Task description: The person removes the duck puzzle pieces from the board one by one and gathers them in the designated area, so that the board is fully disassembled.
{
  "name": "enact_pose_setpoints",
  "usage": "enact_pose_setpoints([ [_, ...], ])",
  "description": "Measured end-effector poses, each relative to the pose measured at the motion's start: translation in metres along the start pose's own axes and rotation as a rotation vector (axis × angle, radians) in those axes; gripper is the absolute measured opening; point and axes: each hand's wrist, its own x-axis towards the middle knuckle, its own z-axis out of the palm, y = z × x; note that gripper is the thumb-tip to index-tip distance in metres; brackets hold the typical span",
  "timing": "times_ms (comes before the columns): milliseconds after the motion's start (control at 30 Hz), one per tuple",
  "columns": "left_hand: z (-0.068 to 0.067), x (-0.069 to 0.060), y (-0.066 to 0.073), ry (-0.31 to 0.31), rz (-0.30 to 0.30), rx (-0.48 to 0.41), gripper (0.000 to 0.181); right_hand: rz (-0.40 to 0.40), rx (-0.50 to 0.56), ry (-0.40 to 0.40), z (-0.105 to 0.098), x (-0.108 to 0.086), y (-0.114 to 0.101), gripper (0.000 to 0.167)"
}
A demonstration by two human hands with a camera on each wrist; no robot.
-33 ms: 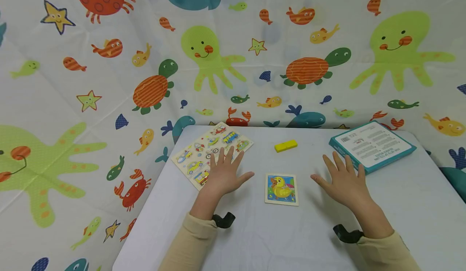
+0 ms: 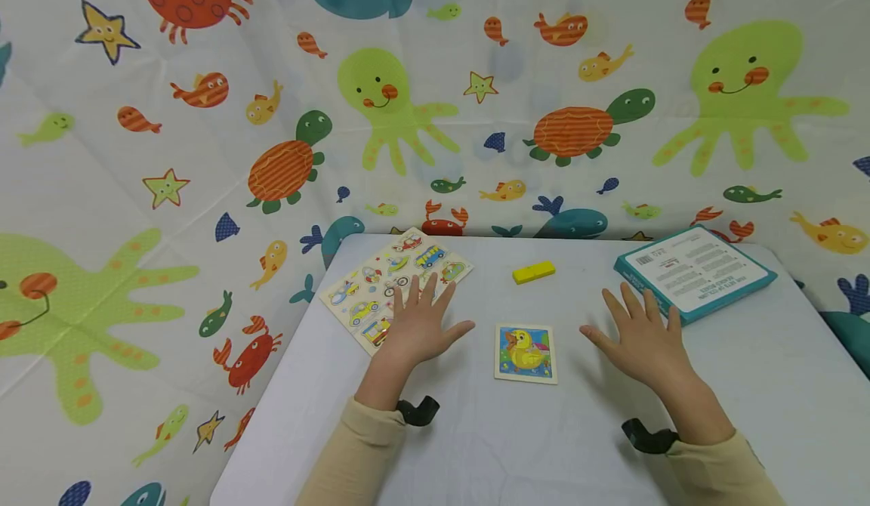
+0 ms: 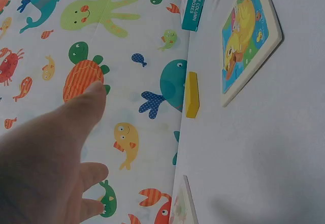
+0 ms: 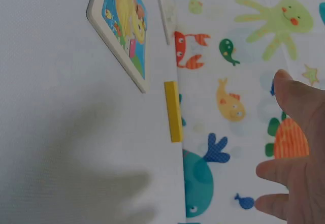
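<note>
Fingers spread and holding nothing, my left hand (image 2: 419, 328) hovers over the near right edge of a vehicle picture board (image 2: 370, 291). My right hand (image 2: 646, 347) is spread too, in front of a teal and white box (image 2: 693, 272), with nothing in its grasp. Between the hands lies a square duck puzzle (image 2: 526, 353), flat on the white table. Behind it is a yellow block (image 2: 533, 272). The left wrist view has the duck puzzle (image 3: 246, 36) at upper right, apart from the left hand (image 3: 56, 153). In the right wrist view the right hand (image 4: 299, 148) is apart from the yellow block (image 4: 173, 111).
A white table (image 2: 503, 445) spreads under everything. Behind it hangs a cloth (image 2: 435, 128) printed with sea animals, which meets the table's back edge. Each wrist wears a black mount, one on the left (image 2: 418, 411) and one on the right (image 2: 649, 438).
</note>
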Motion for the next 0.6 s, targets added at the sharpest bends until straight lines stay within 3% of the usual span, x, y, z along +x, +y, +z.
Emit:
enact_pose_setpoints([
  [167,0.010,0.008,0.004,-0.054,0.084,-0.029,0.088,-0.068,0.059,-0.016,0.003,0.004,0.000,0.092],
  [300,0.030,0.018,0.007,-0.132,0.198,-0.092,0.086,-0.118,0.197,-0.075,0.010,0.011,-0.002,0.080],
  [433,0.052,0.026,0.012,-0.201,0.274,-0.179,0.084,-0.142,0.307,-0.134,0.021,0.023,-0.010,0.066],
  [600,0.072,0.035,0.021,-0.200,0.308,-0.194,0.082,-0.213,0.373,-0.174,0.036,0.042,-0.026,0.055],
])
